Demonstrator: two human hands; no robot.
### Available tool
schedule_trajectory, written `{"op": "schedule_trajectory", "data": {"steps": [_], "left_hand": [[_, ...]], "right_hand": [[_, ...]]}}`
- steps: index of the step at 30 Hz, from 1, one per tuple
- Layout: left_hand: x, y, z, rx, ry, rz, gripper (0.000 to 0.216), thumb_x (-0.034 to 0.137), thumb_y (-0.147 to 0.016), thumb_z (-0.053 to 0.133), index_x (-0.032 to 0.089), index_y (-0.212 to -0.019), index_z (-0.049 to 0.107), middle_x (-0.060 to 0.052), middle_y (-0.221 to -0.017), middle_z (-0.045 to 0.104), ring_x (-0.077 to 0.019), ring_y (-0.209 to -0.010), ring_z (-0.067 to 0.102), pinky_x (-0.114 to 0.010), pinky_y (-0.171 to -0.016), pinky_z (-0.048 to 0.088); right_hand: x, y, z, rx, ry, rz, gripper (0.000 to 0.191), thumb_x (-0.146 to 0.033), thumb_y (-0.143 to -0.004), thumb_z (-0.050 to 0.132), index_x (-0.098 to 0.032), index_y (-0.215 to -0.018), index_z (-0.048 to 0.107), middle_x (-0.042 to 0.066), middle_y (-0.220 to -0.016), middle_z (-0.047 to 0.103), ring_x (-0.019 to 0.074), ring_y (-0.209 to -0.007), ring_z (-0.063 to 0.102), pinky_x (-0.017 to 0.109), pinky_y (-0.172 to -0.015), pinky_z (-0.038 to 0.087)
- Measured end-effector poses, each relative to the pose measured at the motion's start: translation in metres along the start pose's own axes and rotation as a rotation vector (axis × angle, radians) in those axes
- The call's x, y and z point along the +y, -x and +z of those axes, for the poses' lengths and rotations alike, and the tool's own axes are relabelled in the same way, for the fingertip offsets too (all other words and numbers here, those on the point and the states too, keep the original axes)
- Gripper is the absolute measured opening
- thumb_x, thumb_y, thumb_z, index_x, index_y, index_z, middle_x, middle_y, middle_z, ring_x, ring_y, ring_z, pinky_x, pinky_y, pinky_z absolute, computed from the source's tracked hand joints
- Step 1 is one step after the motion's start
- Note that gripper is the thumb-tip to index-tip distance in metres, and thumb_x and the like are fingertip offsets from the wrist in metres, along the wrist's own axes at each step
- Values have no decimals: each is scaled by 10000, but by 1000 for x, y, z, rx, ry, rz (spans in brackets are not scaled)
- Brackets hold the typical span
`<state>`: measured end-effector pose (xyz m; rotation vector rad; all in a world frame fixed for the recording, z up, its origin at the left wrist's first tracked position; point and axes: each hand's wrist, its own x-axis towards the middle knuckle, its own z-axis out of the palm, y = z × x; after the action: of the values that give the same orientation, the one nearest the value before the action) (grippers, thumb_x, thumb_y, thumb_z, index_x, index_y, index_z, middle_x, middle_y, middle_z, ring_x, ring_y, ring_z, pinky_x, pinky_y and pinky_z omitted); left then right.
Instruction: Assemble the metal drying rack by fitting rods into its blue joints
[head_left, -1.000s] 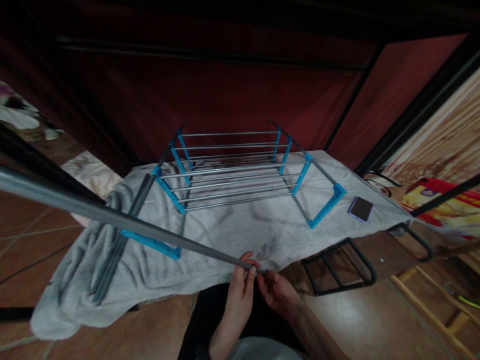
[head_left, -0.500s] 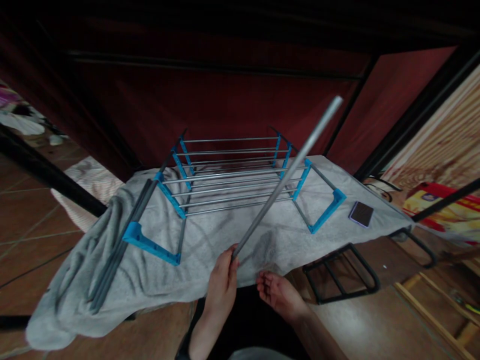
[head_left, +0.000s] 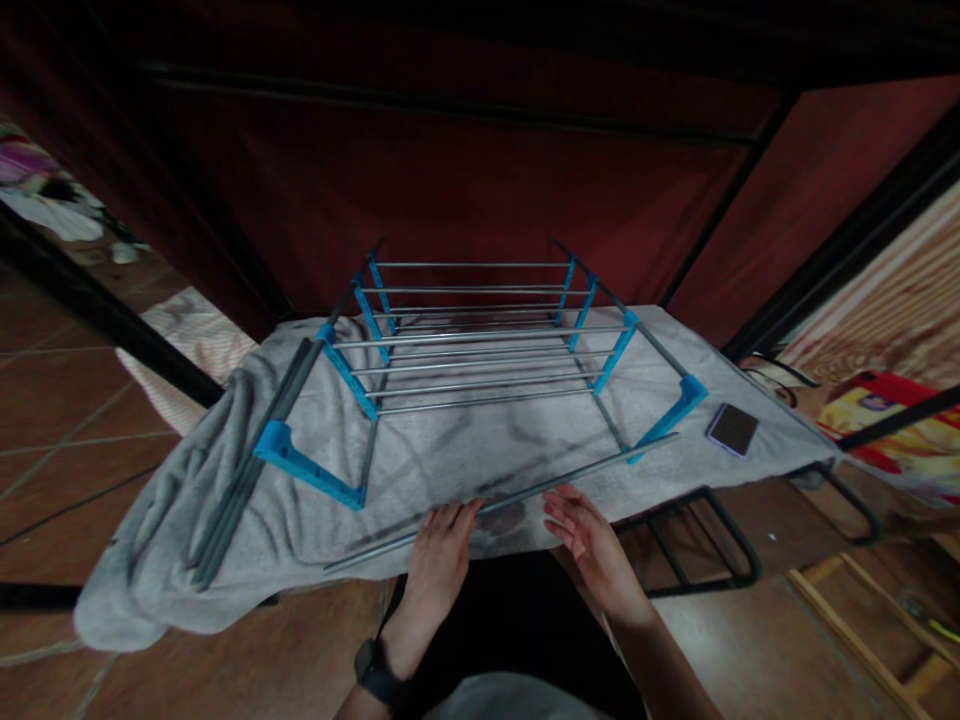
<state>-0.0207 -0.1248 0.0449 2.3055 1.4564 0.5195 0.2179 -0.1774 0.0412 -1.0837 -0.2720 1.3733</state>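
A slim grey metal rod [head_left: 517, 497] lies nearly level across the front of the grey blanket. My left hand [head_left: 439, 555], with its fingers wrapped over the rod, grips it near the middle. Fingers apart, my right hand [head_left: 592, 540] hovers just below the rod farther right and holds nothing. Behind both hands stands a partly built drying rack [head_left: 480, 337] of metal bars and blue plastic brackets. Its front left bracket [head_left: 311, 472] and front right bracket [head_left: 671, 412] reach toward me. The rod's right end overlaps the front right bracket in view; contact cannot be made out.
The blanket [head_left: 465, 450] covers a low surface. Several loose grey tubes [head_left: 238, 495] lie at its left. A dark rectangular object with a purple edge [head_left: 733, 430] rests at the right. A black metal frame [head_left: 682, 545] and a red-yellow package [head_left: 892, 430] are beyond the right edge.
The rod has swung from steeply raised to nearly level, low in front of the rack. My left hand has turned over with it; my right hand has moved slightly right and up, opening its fingers.
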Motion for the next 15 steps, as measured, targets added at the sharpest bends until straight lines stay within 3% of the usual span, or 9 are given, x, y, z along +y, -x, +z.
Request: {"op": "schedule_trajectory", "data": {"steps": [8,15], "left_hand": [[7,0,7,-136,-134,74,660,-44,-820,350,237,-1357,608,-101,-1208,710,-251,-1124,627,-451,-1063,426],[0,-8,15,-202,-285,121,583,-23,-877,365,209,-1366,581,-111,-1234,697,-242,-1154,623,-414,-1045,434]], "right_hand": [[1,-26,-32,90,-39,-51,265,-279,-709,830,-232,-943,713,37,-1035,753,196,-991,712,378,-975,574],[4,-47,-67,201,-1,-106,228,-275,-693,849,-241,-873,714,22,-1004,750,187,-991,714,385,-1041,554]]}}
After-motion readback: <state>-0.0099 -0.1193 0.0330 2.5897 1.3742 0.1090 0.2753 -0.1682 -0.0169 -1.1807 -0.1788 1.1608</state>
